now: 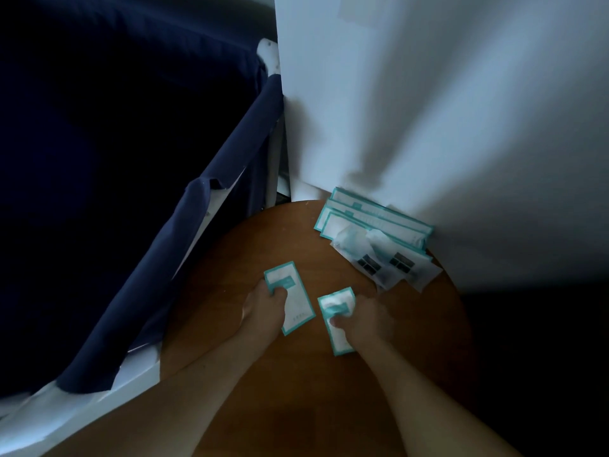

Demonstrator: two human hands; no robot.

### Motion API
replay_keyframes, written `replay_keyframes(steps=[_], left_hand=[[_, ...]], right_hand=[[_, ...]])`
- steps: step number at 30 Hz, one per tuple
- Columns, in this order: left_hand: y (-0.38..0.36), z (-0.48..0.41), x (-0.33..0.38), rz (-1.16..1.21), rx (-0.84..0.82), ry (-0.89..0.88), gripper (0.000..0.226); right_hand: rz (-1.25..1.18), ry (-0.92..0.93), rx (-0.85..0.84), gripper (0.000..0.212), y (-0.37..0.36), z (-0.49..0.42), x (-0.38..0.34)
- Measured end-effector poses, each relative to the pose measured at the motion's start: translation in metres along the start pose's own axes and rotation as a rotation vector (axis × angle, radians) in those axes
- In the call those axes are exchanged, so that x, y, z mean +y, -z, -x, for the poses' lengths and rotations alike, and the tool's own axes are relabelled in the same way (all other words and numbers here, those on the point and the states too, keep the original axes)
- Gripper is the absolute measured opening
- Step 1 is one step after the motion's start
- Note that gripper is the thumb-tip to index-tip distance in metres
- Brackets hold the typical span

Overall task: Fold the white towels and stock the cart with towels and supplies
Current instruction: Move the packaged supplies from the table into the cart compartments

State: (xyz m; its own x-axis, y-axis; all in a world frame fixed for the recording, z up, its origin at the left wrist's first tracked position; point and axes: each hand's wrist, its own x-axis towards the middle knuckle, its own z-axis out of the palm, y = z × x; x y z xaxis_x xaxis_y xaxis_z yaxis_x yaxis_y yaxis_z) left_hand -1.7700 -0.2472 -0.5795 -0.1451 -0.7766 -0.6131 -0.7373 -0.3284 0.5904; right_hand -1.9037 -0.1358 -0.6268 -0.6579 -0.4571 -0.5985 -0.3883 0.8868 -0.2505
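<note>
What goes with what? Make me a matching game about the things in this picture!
Things:
1. table
2. cloth
3. packet pile
4. left hand

Clues:
A. holds a packet
B. dark blue
C. brown and round
D. lies against the wall

Pairs: 1-C, 2-B, 3-D, 4-A.

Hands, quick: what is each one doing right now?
Left hand: closed, gripping the left teal-edged packet.
Right hand: closed, gripping the right teal-edged packet.
</note>
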Motion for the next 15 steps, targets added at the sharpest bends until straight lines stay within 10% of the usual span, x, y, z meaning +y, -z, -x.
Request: replay_keyframes(steps=[7,15], left_hand=[[0.032,0.034,0.029,0.180,-0.036,-0.003,0.024],[0.103,0.100,0.086,0.240,-0.129,-0.271,0.023]], right_hand=[[-0.912,-0.057,-0.030,0.028,0.033,0.030,-0.009],[-1.034,0.140,0.089,0.021,0.122,0.115,-0.034]])
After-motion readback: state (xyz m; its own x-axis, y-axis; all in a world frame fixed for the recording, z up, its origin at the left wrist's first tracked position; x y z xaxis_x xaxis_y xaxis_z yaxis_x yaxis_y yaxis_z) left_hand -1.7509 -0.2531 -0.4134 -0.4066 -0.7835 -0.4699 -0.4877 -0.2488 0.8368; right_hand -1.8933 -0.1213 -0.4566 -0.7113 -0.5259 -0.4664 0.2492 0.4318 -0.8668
